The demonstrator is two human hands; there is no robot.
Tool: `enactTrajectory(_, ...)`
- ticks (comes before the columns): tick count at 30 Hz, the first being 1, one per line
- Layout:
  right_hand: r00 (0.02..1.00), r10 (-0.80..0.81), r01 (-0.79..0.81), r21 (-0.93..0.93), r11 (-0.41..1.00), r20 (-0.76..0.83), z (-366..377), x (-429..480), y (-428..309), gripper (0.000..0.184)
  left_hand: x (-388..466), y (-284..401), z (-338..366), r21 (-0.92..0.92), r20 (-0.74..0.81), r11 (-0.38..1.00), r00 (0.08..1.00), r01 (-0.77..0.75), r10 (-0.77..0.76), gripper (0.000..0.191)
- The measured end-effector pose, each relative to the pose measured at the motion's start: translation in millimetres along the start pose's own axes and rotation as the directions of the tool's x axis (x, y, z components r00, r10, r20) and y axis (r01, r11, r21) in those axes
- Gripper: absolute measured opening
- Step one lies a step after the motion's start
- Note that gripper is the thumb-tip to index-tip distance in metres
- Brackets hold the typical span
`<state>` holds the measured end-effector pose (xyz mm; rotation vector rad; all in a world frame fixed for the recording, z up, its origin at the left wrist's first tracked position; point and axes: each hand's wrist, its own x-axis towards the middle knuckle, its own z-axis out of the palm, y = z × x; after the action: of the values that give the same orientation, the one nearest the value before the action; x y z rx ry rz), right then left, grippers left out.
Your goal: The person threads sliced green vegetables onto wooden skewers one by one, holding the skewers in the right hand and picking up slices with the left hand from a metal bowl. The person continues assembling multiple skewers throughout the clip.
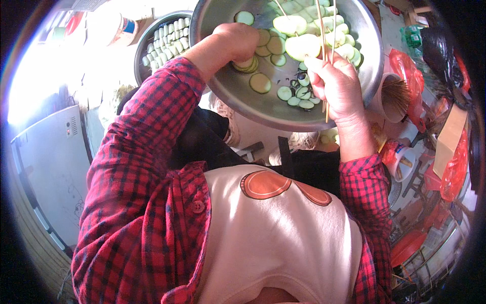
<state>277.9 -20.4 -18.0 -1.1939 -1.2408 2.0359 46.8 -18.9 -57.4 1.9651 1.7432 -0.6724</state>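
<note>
A wide metal basin (262,116) in front of me holds round, pale green vegetable slices. My left hand (237,41) reaches in over its left side, curled at a small stack of slices (246,65); its fingertips are hidden, so I cannot tell whether it grips any. At the basin's right, my right hand (336,81) grips several thin wooden skewers (320,22). Near its thumb, a large slice (302,47) appears to be threaded on a skewer. Another skewered slice (289,25) lies just beyond. Smaller slices (303,92) and dark peel scraps lie below.
Left of the basin, a second metal bowl (137,57) holds rows of skewered pale pieces (167,43). A container of thin sticks (395,95) stands at the right, beside a red plastic bag (408,76). A white appliance (49,163) stands at far left. My shoes (303,140) are under the basin.
</note>
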Motion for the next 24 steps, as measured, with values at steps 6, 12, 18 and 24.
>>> enactTrajectory(6,0.997,-0.005,0.01,-0.067,0.998,0.074,0,-2,0,0.017,15,-37,-15,-0.448,-0.221,0.888,0.975,-0.103,0.002,0.024)
enactTrajectory(12,0.995,0.025,-0.019,-0.059,0.998,0.096,7,-6,-3,0.01,-1,-69,-41,-0.866,-0.151,-0.378,0.892,-0.327,-0.427,0.013)
enactTrajectory(18,0.989,-0.013,0.014,-0.008,1.0,0.149,9,-10,-5,0.019,-12,-83,-49,-0.69,-0.256,-0.507,0.829,-0.517,-0.498,0.01)
enactTrajectory(24,0.988,0.016,-0.014,-0.012,1.0,0.153,7,-9,-2,0.019,-3,-95,-40,-0.577,-0.258,-0.57,0.793,-0.585,-0.552,0.01)
